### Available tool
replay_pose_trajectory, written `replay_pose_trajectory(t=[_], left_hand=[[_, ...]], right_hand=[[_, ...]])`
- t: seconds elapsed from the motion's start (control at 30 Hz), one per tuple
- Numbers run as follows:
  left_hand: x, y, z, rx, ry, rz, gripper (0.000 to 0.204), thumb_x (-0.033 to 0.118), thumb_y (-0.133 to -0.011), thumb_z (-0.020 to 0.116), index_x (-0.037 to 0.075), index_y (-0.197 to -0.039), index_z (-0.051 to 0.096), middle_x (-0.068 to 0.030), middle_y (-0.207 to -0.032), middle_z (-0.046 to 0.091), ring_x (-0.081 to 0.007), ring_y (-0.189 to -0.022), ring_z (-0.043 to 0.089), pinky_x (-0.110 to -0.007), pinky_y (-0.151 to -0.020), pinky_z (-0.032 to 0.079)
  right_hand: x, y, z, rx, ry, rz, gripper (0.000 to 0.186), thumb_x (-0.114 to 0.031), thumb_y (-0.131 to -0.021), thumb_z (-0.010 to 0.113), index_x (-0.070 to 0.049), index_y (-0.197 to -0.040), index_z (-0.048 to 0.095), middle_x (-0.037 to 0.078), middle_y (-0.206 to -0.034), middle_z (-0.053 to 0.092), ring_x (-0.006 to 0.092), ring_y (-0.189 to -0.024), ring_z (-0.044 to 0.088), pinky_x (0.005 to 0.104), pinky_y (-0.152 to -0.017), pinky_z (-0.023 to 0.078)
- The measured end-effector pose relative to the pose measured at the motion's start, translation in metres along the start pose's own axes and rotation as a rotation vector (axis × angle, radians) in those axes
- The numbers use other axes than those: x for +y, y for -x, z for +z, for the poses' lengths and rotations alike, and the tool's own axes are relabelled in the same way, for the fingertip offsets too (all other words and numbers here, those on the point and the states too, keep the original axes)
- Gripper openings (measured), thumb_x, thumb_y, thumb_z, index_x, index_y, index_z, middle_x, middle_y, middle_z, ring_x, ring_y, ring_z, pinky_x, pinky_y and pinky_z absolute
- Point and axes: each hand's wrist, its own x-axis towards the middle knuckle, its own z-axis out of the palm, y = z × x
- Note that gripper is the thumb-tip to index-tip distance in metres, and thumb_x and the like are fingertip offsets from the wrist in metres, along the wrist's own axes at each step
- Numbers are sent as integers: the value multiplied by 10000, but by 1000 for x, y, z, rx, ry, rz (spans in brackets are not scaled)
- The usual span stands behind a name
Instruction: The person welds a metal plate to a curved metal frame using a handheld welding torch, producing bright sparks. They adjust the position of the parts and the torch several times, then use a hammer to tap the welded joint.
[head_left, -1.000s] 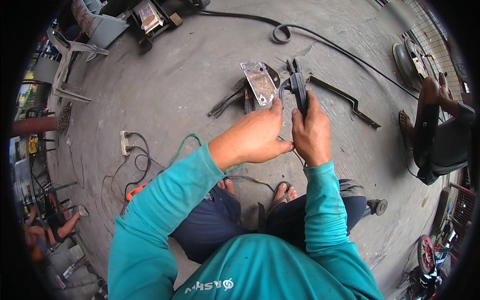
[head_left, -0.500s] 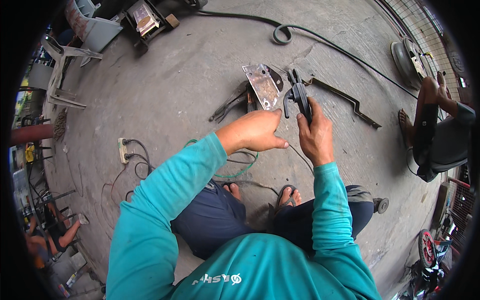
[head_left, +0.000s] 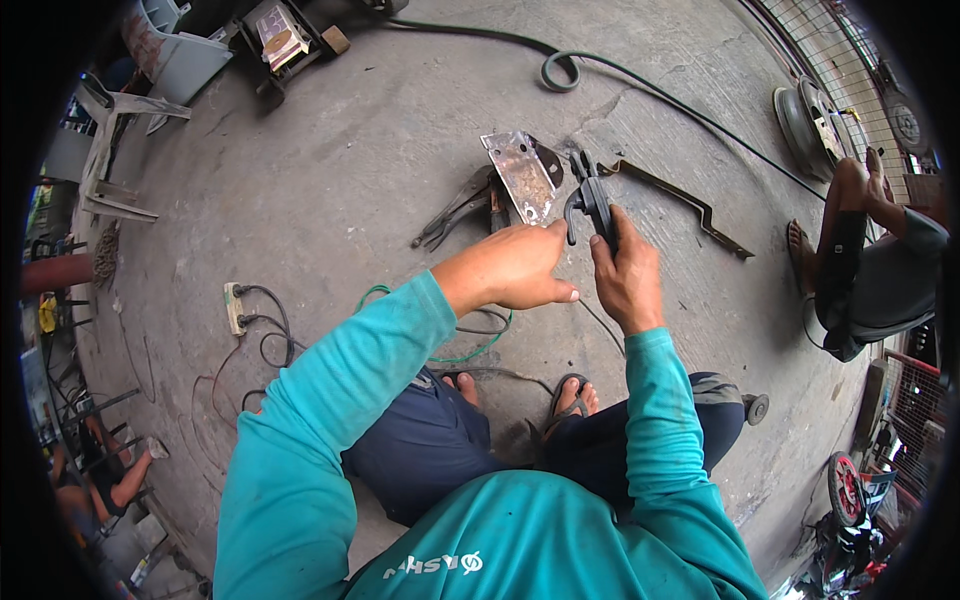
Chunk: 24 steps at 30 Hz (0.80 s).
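The right hand (head_left: 625, 275) is wrapped tight around the handle of a black, clamp-like welding electrode holder (head_left: 592, 200), whose head rises above the knuckles. The left hand (head_left: 515, 268) sits just beside it, fingers loosely curled and holding nothing, the thumb tip reaching up toward the lower edge of a scorched, shiny rectangular steel plate (head_left: 522, 175). That plate stands tilted on the grey concrete floor (head_left: 350, 150) just beyond the left fingertips and just left of the holder's head. Dark locking pliers (head_left: 455, 215) lie on the floor to the left of the plate. A long, bent, dark steel bracket (head_left: 685, 200) lies beyond the right fingers, toward the right.
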Motion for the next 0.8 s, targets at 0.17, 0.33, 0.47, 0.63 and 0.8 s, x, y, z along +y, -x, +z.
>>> replay_pose_trajectory(t=[0.17,0.33,0.47,0.63,0.8], left_hand=[[-3,2,3,-34,10,-8,984,387,-869,774,-224,-1474,295,-317,-1026,715,-458,-1012,708,-483,-866,559],[-1,3,5,-35,8,-18,1000,388,-869,773,-238,-1472,277,-321,-988,712,-454,-1000,710,-475,-855,562],[-1,3,5,-33,0,-10,1009,389,-870,772,-249,-1468,271,-320,-977,711,-457,-994,711,-474,-851,564],[-2,1,4,-59,-8,-20,1012,384,-871,771,-262,-1465,268,-331,-992,708,-455,-1004,712,-472,-865,564],[-3,0,5,-56,-9,-23,1009,376,-869,775,-265,-1465,271,-343,-1005,702,-454,-1018,713,-469,-878,564]], right_hand=[[-1,0,6,20,15,-21,518,-192,-955,650,56,-1403,574,311,-1052,731,475,-980,720,526,-851,562],[-3,0,6,16,16,-35,504,-179,-950,651,66,-1385,580,323,-1018,726,478,-955,721,533,-832,559],[-1,0,8,6,5,-15,494,-166,-947,658,64,-1377,583,320,-1025,723,476,-968,721,515,-847,558],[-1,0,10,6,-24,-6,488,-154,-948,665,62,-1377,581,328,-1047,714,479,-1010,717,482,-884,551],[-2,-1,10,-16,-31,18,495,-162,-951,663,62,-1383,578,334,-1074,711,484,-1027,713,486,-897,550]])
